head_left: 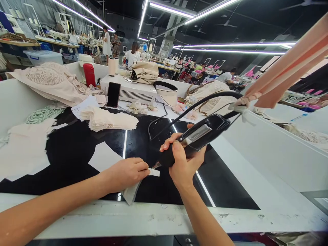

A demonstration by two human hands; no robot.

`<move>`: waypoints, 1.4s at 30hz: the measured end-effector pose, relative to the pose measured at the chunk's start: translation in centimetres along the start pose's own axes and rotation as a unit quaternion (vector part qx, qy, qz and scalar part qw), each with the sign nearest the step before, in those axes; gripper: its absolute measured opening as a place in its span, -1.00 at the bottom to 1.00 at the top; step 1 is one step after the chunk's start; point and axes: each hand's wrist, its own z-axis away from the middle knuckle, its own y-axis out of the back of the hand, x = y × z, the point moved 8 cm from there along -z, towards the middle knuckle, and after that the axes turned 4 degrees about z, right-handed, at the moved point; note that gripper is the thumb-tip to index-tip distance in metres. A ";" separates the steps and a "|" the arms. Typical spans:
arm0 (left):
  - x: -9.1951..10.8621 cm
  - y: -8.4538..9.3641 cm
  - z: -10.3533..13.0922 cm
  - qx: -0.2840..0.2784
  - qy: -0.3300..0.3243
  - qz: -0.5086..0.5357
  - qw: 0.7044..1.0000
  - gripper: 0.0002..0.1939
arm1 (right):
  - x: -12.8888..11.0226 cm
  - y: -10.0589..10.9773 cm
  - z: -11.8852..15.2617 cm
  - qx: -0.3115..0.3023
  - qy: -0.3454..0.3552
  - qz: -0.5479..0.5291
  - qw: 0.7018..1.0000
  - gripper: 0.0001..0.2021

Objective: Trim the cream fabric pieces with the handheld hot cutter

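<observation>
My right hand [188,160] is wrapped round a black corded handheld tool [197,136], whose narrow metal tip [155,165] points down and left. The tool's exact kind I cannot make out. My left hand [128,174] is closed in a pinch on a pale fabric piece [132,192], with a small white strip [154,172] sticking out at its fingertips. The tip is at that strip; whether they touch is unclear. Behind the left wrist a white cut piece [104,156] lies flat on the glossy black sheet [66,150].
A stack of cream fabric pieces [110,119] lies beyond my hands, near a phone [113,95]. Pale fabric [28,147] and green cord [43,114] are at left. A peach cloth strip [287,65] ties up the tool's cable. White walls [269,153] edge the table.
</observation>
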 end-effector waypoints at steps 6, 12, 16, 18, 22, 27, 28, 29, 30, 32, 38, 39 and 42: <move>-0.1 -0.1 0.1 0.001 0.000 0.016 1.000 -0.76 | -0.5 0.9 -0.3 0.013 0.002 0.010 1.000 -0.64; -0.1 0.0 0.1 0.000 -0.001 0.012 1.000 -0.74 | -0.6 1.5 -0.2 0.018 0.001 0.014 1.000 -0.65; 0.0 0.2 0.2 0.011 -0.008 0.016 1.000 -0.75 | -0.4 1.6 -0.1 0.018 0.002 0.025 1.000 -0.67; -0.1 0.4 0.3 0.015 -0.005 0.021 1.000 -0.76 | -0.5 1.6 -0.2 0.017 0.002 0.021 1.000 -0.68; -0.2 0.4 0.3 0.004 0.004 0.022 1.000 -0.75 | -0.9 1.4 -0.2 0.021 -0.003 -0.004 1.000 -0.65; -0.3 0.2 0.2 0.000 0.005 0.027 1.000 -0.78 | -1.2 0.5 0.3 0.000 -0.008 -0.021 1.000 -0.66; -0.3 0.2 0.2 -0.002 0.005 0.029 1.000 -0.78 | -1.1 0.4 0.4 -0.003 -0.009 -0.020 1.000 -0.65; -0.3 0.1 0.1 -0.004 0.006 0.031 0.999 -0.78 | -1.1 0.3 0.5 -0.005 -0.011 -0.020 1.000 -0.64; -0.3 0.1 0.1 -0.006 0.007 0.034 0.999 -0.78 | -1.0 0.3 0.6 -0.007 -0.013 -0.019 1.000 -0.64; -0.3 0.1 0.1 -0.007 0.009 0.038 0.999 -0.77 | -0.8 0.1 0.8 -0.009 -0.018 -0.020 1.000 -0.63; -0.3 0.2 0.2 -0.006 0.006 0.037 0.999 -0.74 | -0.6 0.0 0.9 -0.017 -0.020 -0.015 1.000 -0.67; -0.3 0.2 0.2 -0.006 0.006 0.038 0.999 -0.74 | -0.7 0.0 0.9 -0.017 -0.020 -0.012 1.000 -0.67; -0.4 0.2 0.3 -0.001 0.009 0.043 0.999 -0.73 | -1.0 0.6 0.7 -0.004 -0.012 -0.005 1.000 -0.65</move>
